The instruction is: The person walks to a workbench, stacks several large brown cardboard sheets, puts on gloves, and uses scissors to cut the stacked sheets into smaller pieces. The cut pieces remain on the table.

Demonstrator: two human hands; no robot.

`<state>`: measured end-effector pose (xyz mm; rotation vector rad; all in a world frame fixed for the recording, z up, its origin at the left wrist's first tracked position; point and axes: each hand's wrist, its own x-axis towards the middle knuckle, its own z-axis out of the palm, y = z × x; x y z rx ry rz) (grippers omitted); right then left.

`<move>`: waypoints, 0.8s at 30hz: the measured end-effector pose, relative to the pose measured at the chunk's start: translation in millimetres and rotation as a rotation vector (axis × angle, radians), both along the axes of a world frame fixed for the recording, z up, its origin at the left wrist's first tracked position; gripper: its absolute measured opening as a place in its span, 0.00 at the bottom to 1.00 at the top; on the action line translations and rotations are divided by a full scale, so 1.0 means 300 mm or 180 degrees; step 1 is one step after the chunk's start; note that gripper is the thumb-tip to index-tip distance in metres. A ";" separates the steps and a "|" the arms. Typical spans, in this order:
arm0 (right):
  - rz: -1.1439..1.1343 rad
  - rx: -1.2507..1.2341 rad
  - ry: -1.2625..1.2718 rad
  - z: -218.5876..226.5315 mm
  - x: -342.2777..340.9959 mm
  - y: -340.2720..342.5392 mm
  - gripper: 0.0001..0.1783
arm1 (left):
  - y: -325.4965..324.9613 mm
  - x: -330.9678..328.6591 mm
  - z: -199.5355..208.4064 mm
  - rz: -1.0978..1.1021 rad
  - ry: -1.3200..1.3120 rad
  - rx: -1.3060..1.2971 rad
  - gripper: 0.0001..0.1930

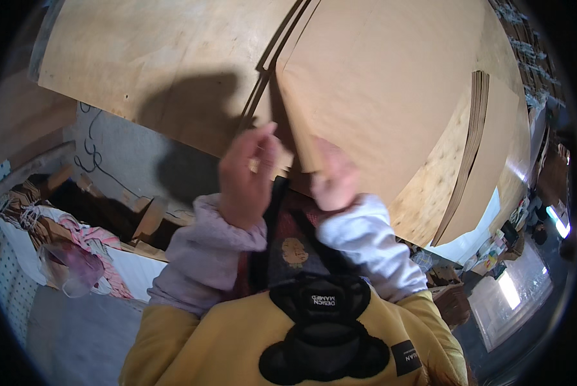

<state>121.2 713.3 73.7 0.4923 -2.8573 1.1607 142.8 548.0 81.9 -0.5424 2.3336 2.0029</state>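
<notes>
A large brown cardboard sheet [378,83] lies on the plywood table in front of me, its left edge curled up into a narrow fold. My right hand [334,177] is closed on the near end of that folded edge, somewhat blurred. Just left of it, my left hand [246,170] is raised with bent fingers and a gap between thumb and fingers. Nothing shows in it, and it looks apart from the sheet. Under the raised edge, dark layered edges of more sheets [262,80] show.
A plywood board [140,58] spreads to the left, with my shadow on it. To the right lies a stack of narrow brown cardboard strips [471,154]. At lower left stands a bin [137,264] with cardboard scraps, cloth and a plastic bag [76,267]. A dark cable [111,174] hangs nearby.
</notes>
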 end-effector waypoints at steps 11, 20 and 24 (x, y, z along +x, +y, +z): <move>-0.1767 -0.1818 -0.1793 0.179 -0.126 0.250 0.11 | -0.116 0.023 -0.185 -0.0361 -0.0895 0.0295 0.16; -0.1781 -0.1842 -0.1627 0.121 -0.080 0.205 0.09 | -0.118 -0.015 -0.182 -0.0304 -0.1220 0.0872 0.10; -0.1791 -0.1729 -0.1895 0.147 -0.077 0.162 0.12 | -0.135 -0.070 -0.098 -0.0584 -0.1240 0.1373 0.11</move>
